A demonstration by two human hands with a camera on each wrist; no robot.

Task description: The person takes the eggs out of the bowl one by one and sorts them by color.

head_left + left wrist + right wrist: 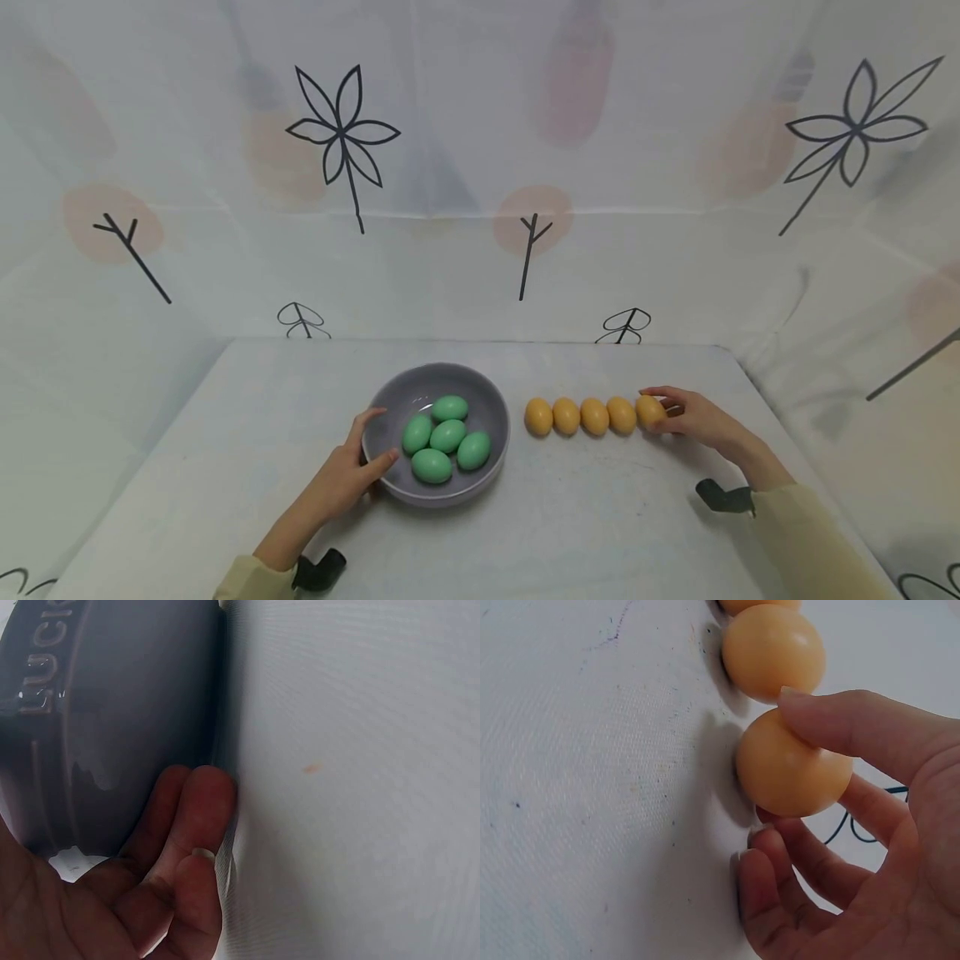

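Observation:
A grey bowl holds several green eggs on the white table. My left hand grips the bowl's left side, thumb over the rim; in the left wrist view, fingers reach under the curved grey wall, low against the tabletop. Right of the bowl, several orange-yellow eggs stand side by side in a row. At the row's right end, my right hand pinches the last egg between thumb and fingers. That egg sits close beside its neighbour in the right wrist view.
The white tabletop ends at the back against a pale hanging cloth printed with leaves and twigs. More cloth hangs at both sides. Dark bands with blocky ends are on both wrists.

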